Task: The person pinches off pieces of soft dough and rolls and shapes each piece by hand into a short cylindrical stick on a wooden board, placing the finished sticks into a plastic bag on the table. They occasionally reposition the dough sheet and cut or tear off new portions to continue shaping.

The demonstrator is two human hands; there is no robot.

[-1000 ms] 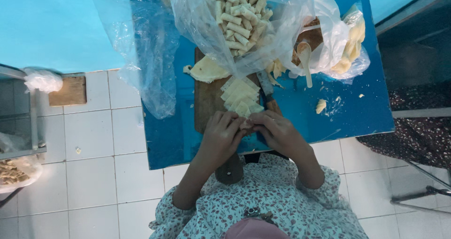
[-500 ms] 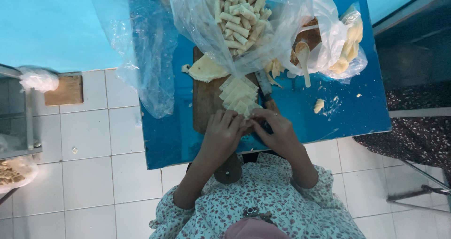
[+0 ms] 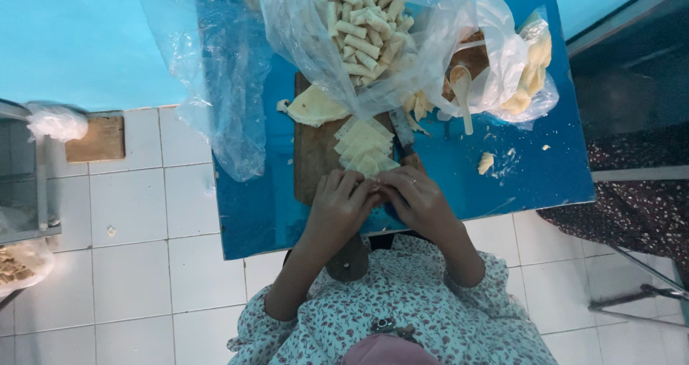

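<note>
My left hand (image 3: 340, 206) and my right hand (image 3: 418, 201) meet fingertip to fingertip over the near end of a wooden cutting board (image 3: 313, 155). Between the fingers is a small pale pastry piece (image 3: 375, 186), mostly hidden. Just beyond the hands lies a stack of pale square pastry sheets (image 3: 364, 146). A clear plastic bag of several finished small rolls (image 3: 361, 25) sits at the far end of the board. A knife (image 3: 402, 131) lies beside the sheets.
The blue table (image 3: 517, 164) carries a second plastic bag with filling and a pale spoon (image 3: 463, 92). Dough scraps (image 3: 486, 162) lie to the right. A loose plastic sheet (image 3: 222, 85) hangs off the left edge. White tiled floor lies below.
Both hands stay together at the board's near end, with the fingers shifting slightly around the small pastry piece. Nothing else has moved.
</note>
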